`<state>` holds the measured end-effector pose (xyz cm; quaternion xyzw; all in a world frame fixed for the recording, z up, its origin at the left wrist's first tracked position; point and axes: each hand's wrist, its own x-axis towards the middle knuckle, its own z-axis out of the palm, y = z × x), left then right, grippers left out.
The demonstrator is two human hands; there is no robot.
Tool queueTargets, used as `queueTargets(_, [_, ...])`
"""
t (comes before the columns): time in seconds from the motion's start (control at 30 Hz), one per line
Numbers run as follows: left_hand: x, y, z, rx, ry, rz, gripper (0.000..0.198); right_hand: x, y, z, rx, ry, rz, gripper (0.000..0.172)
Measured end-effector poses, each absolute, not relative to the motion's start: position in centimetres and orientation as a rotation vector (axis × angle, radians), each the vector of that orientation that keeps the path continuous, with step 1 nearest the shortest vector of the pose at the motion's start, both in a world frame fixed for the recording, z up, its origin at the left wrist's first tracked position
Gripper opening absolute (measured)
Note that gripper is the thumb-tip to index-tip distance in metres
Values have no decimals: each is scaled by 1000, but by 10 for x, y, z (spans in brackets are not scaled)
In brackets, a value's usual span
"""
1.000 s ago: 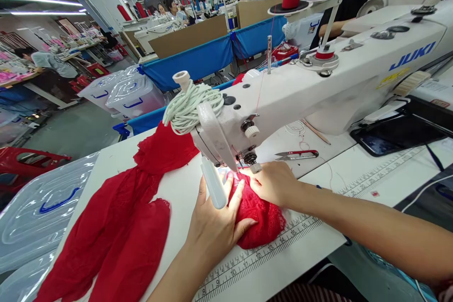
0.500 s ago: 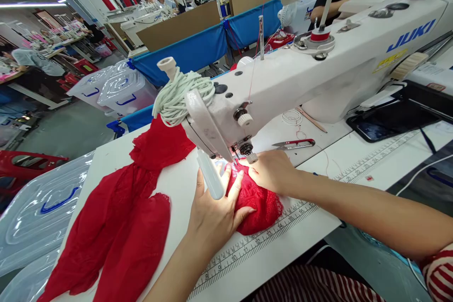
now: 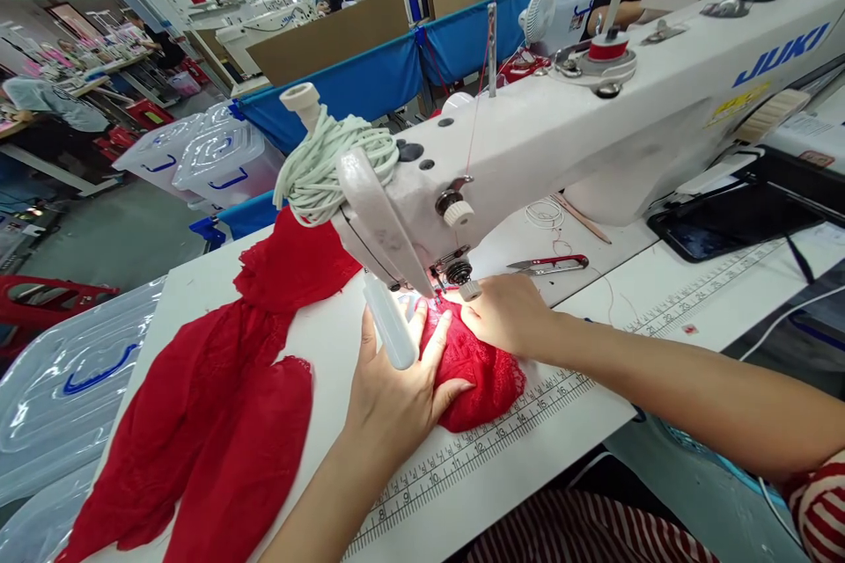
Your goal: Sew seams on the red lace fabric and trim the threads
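Observation:
A bunched piece of red lace fabric [image 3: 479,383] lies under the needle of a white sewing machine [image 3: 528,136]. My left hand [image 3: 393,387] rests on the fabric's left edge, fingers spread and flat, thumb pointing right. A pale tubular part [image 3: 391,325] on the machine head hides some of those fingers. On the other side, my right hand [image 3: 505,312] is closed on the fabric's upper right edge close to the needle; its fingertips are partly hidden. More red fabric [image 3: 217,405] is spread over the left of the white table [image 3: 528,466].
Thread snips [image 3: 547,264] lie behind my right hand, near a phone [image 3: 739,215]. A printed ruler [image 3: 455,466] runs along the table's front. Pale green cord [image 3: 330,163] hangs on the machine head. Lidded plastic boxes [image 3: 72,387] stand left; other people work beyond.
The view has shifted slightly. Both hands stay on the red lace fabric in nearly the same pose, and the fabric shows little movement under the needle.

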<state>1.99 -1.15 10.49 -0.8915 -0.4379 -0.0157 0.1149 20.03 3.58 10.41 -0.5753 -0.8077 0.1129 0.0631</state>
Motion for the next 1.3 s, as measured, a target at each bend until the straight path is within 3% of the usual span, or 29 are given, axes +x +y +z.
queueTargets(0.2, [18,-10,106,-2631,-1276,-97,64,203,35,110,-1724,-2175,640,27])
queueTargets(0.3, [18,-11,108,-2622,-1323,-101,59,207,37,117,-1572,-2117,974,11])
queueTargets(0.43, [19,-11,107,-2623,-1355,-125,54,211,39,119,-1333,-1981,1417,20])
queueTargets(0.77, [21,-13,105,-2617,-1400,-200,56,213,38,127,-1254,-1592,2012,21])
queueTargets(0.93, [21,-13,108,-2596,-1320,-90,61,215,39,128,-1327,-1568,2050,22])
queueTargets(1.13, [18,-13,105,-2571,-1213,-43,70,211,36,123,-1230,-1528,1938,7])
queueTargets(1.3, [17,-15,103,-2543,-1185,-14,69,208,31,120,-1407,-1622,1627,25])
